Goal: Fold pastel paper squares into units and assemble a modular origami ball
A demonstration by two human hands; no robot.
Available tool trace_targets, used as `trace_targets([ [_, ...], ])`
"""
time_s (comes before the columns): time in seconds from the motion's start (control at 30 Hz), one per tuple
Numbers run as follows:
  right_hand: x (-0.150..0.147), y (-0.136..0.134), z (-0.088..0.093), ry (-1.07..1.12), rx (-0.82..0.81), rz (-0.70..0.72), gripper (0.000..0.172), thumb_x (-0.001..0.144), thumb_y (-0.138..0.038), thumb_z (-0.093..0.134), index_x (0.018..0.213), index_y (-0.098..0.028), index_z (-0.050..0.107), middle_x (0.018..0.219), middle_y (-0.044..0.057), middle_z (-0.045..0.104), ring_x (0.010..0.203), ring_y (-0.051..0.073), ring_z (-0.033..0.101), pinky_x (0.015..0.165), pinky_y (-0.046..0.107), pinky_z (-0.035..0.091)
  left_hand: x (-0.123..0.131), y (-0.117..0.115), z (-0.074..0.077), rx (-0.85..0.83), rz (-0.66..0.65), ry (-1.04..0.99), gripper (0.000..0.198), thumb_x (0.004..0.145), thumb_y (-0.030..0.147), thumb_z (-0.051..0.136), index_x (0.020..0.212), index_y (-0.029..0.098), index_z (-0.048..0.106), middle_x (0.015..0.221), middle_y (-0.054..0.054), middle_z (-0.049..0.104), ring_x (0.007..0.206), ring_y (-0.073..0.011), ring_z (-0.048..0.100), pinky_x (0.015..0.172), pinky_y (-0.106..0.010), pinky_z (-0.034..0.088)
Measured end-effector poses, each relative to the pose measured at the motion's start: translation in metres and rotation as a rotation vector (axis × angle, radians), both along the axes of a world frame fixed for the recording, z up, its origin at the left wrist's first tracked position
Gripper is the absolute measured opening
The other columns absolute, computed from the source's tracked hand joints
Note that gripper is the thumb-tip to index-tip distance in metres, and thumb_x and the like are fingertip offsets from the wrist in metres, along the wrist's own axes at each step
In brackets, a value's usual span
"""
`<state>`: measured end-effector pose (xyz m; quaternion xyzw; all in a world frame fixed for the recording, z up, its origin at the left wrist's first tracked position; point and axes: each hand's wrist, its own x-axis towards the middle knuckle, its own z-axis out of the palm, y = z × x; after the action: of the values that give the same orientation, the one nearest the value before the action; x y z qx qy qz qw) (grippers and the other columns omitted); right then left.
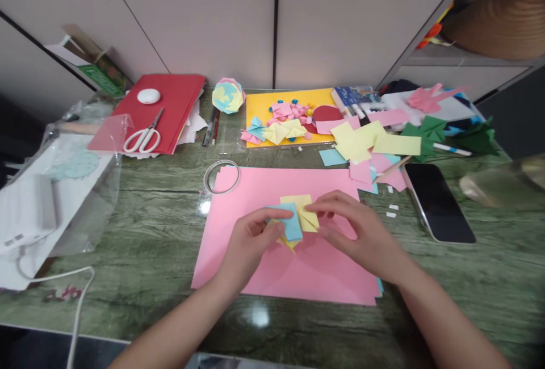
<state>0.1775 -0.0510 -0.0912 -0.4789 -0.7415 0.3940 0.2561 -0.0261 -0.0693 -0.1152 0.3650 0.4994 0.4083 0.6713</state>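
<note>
Left hand (251, 234), pinched closed on blue paper (292, 222); right hand (355, 234), fingertips slightly parted at yellow paper (308, 222), grip unclear; tape roll (221, 192), ten o'clock from both.

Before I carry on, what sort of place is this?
Probably a table used for paper crafts: the left hand holds folded blue and yellow paper, with scissors and a roll of tape nearby.

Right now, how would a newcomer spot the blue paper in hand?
On the green table, find the big pink sheet. Over it, the left hand pinches the small blue paper. Unlike the yellow paper beside it, it's light blue.
</note>
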Motion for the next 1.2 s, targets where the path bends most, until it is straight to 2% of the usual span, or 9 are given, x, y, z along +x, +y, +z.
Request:
trace_targets([
  [0.13,0.0,0.0,0.0,-0.01,0.025,-0.005,0.033,0.075,-0.015,0.06,0.105,-0.027,0.06,0.096,0.003,0.057,0.088,0.015,0.055,0.078,0.03,0.046,-0.001,-0.001,0.001,-0.006,0.016,0.029,0.014,0.074,0.024,0.065,0.086,0.022,0.071,0.073,-0.001,0.067,0.066,-0.0125,0.057,0.058,-0.022,0.043],
  [0.23,-0.003,0.0,-0.003,0.006,0.009,-0.045,0.026,0.076,-0.019,0.061,0.101,-0.026,0.062,0.089,0.002,0.058,0.081,0.016,0.056,0.072,0.03,0.047,0.0,-0.001,0.004,-0.015,0.021,0.041,0.017,0.073,0.025,0.064,0.088,0.022,0.072,0.076,-0.003,0.068,0.067,-0.0146,0.059,0.059,-0.024,0.045],
  [0.37,-0.008,-0.002,-0.007,0.019,-0.004,-0.131,0.016,0.079,-0.017,0.057,0.091,-0.024,0.064,0.08,0.001,0.06,0.072,0.014,0.056,0.065,0.027,0.047,0.002,-0.001,0.008,-0.028,0.02,0.074,0.017,0.072,0.024,0.064,0.087,0.021,0.072,0.075,-0.003,0.069,0.063,-0.0142,0.059,0.057,-0.024,0.046],
  [0.5,-0.011,-0.006,-0.013,0.014,0.12,-0.17,0.013,0.08,-0.016,0.058,0.087,-0.023,0.066,0.078,0.001,0.059,0.071,0.012,0.057,0.061,0.024,0.045,0.002,0.0,0.006,-0.028,0.01,0.067,0.017,0.072,0.024,0.065,0.088,0.022,0.072,0.076,-0.002,0.069,0.063,-0.0128,0.058,0.056,-0.022,0.045],
  [0.6,-0.011,-0.007,-0.016,0.03,0.257,-0.195,0.015,0.081,-0.013,0.057,0.089,-0.023,0.066,0.081,0.002,0.058,0.074,0.013,0.058,0.064,0.025,0.045,0.001,0.0,0.001,-0.054,0.047,0.011,0.018,0.071,0.024,0.066,0.089,0.022,0.072,0.084,-0.003,0.07,0.069,-0.0141,0.06,0.061,-0.023,0.046],
  [0.67,-0.012,-0.008,-0.016,0.061,0.287,-0.207,0.017,0.081,-0.012,0.056,0.088,-0.023,0.065,0.082,0.002,0.057,0.076,0.013,0.058,0.067,0.027,0.046,0.0,0.001,0.0,-0.059,0.073,-0.016,0.018,0.071,0.024,0.067,0.089,0.022,0.072,0.087,-0.004,0.07,0.072,-0.0146,0.061,0.063,-0.024,0.047],
  [0.8,-0.015,-0.008,-0.015,0.101,0.235,-0.247,0.015,0.08,-0.012,0.058,0.085,-0.024,0.065,0.082,0.002,0.056,0.077,0.014,0.057,0.065,0.027,0.047,0.0,0.0,0.001,-0.012,0.044,0.001,0.018,0.072,0.023,0.066,0.089,0.022,0.072,0.086,-0.003,0.068,0.072,-0.0141,0.06,0.061,-0.023,0.046],
  [0.93,-0.017,-0.009,-0.012,0.115,0.178,-0.261,0.013,0.079,-0.013,0.059,0.082,-0.025,0.065,0.083,0.002,0.056,0.077,0.014,0.057,0.063,0.026,0.049,-0.001,-0.001,0.003,0.067,0.007,0.034,0.017,0.074,0.02,0.062,0.088,0.022,0.072,0.092,-0.004,0.065,0.08,-0.0166,0.059,0.065,-0.024,0.046],
  [1.2,-0.02,-0.011,-0.012,0.114,0.192,-0.279,0.013,0.078,-0.014,0.06,0.081,-0.025,0.066,0.085,0.003,0.055,0.079,0.015,0.057,0.066,0.027,0.051,0.001,-0.001,0.002,0.041,0.001,0.021,0.019,0.074,0.022,0.061,0.089,0.023,0.072,0.093,-0.004,0.062,0.077,-0.0162,0.058,0.062,-0.024,0.047],
])
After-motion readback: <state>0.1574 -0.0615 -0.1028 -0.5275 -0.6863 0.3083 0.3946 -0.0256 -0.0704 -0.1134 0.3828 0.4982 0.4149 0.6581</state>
